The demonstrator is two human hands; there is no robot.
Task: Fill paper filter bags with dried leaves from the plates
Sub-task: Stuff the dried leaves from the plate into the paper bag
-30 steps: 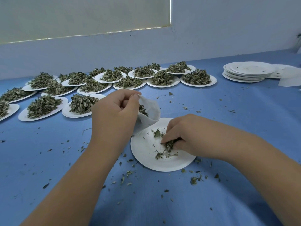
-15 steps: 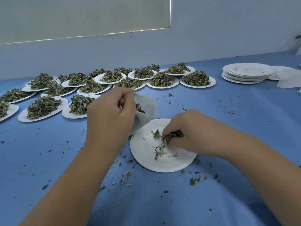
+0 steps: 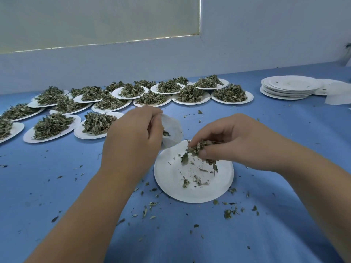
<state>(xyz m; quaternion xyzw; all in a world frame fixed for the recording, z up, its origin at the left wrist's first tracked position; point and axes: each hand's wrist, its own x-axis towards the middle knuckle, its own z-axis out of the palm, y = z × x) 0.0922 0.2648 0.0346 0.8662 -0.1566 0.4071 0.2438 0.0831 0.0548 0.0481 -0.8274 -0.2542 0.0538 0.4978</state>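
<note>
Left hand [image 3: 133,141]: pinches your white paper filter bag [image 3: 171,130], partly filled.
Right hand [image 3: 233,141]: grips dried green leaves [image 3: 197,149] over near round white paper plate [image 3: 190,194].

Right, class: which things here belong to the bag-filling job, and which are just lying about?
In the job: left hand, bag, right hand, pinched leaves, near plate, full plates.
Lying about: empty stack, loose paper, spilled crumbs.
</note>
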